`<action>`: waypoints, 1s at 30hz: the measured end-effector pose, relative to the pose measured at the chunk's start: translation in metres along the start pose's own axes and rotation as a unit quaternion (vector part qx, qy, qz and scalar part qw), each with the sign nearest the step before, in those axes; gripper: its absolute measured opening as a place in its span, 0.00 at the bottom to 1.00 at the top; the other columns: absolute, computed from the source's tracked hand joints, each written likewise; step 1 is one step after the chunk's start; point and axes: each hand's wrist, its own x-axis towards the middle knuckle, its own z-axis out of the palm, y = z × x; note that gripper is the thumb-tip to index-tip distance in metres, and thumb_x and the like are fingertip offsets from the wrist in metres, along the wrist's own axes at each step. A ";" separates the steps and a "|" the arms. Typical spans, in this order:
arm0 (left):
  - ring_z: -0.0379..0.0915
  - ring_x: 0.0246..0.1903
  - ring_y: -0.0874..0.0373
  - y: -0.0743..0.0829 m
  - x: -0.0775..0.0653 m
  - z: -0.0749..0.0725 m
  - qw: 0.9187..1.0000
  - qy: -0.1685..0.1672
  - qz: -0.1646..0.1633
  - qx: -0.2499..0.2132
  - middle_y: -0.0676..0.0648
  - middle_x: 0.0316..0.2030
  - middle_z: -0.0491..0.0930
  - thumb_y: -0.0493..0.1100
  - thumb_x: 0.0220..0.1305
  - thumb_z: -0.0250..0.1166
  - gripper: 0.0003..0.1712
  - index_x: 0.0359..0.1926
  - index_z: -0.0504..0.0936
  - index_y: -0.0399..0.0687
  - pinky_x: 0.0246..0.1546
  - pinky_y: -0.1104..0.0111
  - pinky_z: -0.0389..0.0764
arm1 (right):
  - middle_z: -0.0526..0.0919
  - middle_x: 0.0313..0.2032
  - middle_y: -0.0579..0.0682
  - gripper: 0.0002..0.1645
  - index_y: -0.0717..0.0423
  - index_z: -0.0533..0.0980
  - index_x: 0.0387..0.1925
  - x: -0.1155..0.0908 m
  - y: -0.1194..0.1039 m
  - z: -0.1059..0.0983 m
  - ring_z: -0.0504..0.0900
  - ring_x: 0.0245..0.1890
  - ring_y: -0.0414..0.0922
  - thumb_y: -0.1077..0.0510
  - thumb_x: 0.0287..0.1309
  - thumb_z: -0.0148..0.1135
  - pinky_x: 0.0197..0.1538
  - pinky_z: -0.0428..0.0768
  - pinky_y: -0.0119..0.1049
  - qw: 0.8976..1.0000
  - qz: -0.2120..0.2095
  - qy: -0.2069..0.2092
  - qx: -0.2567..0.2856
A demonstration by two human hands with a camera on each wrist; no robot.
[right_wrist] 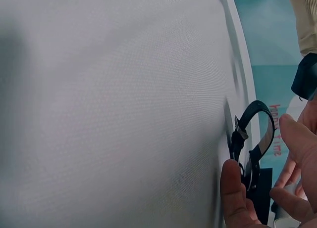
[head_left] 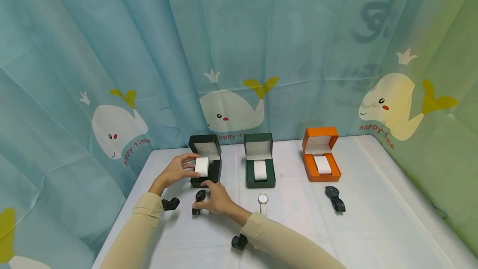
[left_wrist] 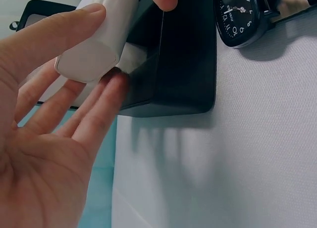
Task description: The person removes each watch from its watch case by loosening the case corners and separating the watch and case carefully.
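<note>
My left hand (head_left: 177, 171) pinches a white watch cushion (head_left: 202, 166) between thumb and fingers, raised at the open black watch box (head_left: 214, 171). In the left wrist view the cushion (left_wrist: 91, 57) is tilted, its rounded end facing the camera. My right hand (head_left: 218, 199) is spread beside a black watch (head_left: 200, 196) with its strap buckled in a loop. The thumb lies over the watch, and a fingertip is at the box's front edge. In the right wrist view the strap loop (right_wrist: 257, 107) stands up between spread thumb and fingers.
An open green watch box (head_left: 260, 184) and an open orange one (head_left: 322, 177) each hold a white cushion. A white-strapped watch (head_left: 263, 199) lies before the green box, another black watch (head_left: 335, 198) before the orange one. A patterned curtain (head_left: 239, 53) hangs behind the table.
</note>
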 end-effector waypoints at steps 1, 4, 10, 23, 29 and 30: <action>0.74 0.61 0.35 0.000 0.000 0.000 1.000 0.002 0.001 0.007 0.32 0.69 0.68 0.36 0.57 0.78 0.41 0.69 0.71 0.36 0.56 0.51 0.81 | 0.80 0.50 0.55 0.40 0.57 0.75 0.62 0.000 0.000 0.000 0.76 0.49 0.49 0.46 0.52 0.81 0.48 0.78 0.43 1.000 0.000 0.000 -0.001; 0.76 0.58 0.38 0.001 0.000 0.000 0.999 0.008 0.007 0.030 0.33 0.66 0.73 0.37 0.57 0.78 0.39 0.68 0.73 0.38 0.54 0.52 0.81 | 0.80 0.48 0.55 0.40 0.57 0.75 0.62 -0.001 0.000 -0.001 0.75 0.47 0.47 0.46 0.52 0.81 0.47 0.78 0.41 1.000 -0.003 0.001 -0.005; 0.77 0.54 0.42 0.003 0.000 0.001 0.999 0.014 0.015 0.047 0.35 0.61 0.77 0.36 0.56 0.79 0.38 0.67 0.75 0.39 0.50 0.57 0.81 | 0.79 0.43 0.52 0.40 0.56 0.75 0.62 -0.002 0.002 -0.002 0.73 0.41 0.42 0.46 0.51 0.81 0.42 0.75 0.35 1.000 -0.005 0.004 -0.005; 0.80 0.52 0.40 0.009 0.004 0.003 0.995 0.004 0.031 0.096 0.30 0.59 0.77 0.34 0.56 0.79 0.39 0.67 0.73 0.32 0.51 0.53 0.83 | 0.80 0.44 0.52 0.39 0.55 0.76 0.61 -0.003 0.006 -0.004 0.75 0.42 0.42 0.46 0.51 0.82 0.42 0.75 0.34 1.000 -0.003 0.009 -0.001; 0.80 0.53 0.36 0.011 0.005 0.004 0.991 -0.016 0.040 0.130 0.30 0.60 0.76 0.34 0.57 0.78 0.39 0.68 0.73 0.31 0.52 0.51 0.83 | 0.80 0.43 0.53 0.40 0.56 0.76 0.61 -0.004 0.008 -0.005 0.75 0.41 0.43 0.47 0.50 0.82 0.41 0.75 0.34 1.000 -0.004 0.011 0.005; 0.80 0.53 0.35 0.012 0.005 0.004 0.990 -0.020 0.042 0.132 0.29 0.60 0.76 0.34 0.57 0.77 0.38 0.67 0.73 0.31 0.52 0.50 0.83 | 0.80 0.43 0.53 0.40 0.56 0.76 0.61 -0.005 0.008 -0.005 0.75 0.41 0.43 0.47 0.50 0.82 0.41 0.75 0.34 1.000 -0.003 0.011 0.005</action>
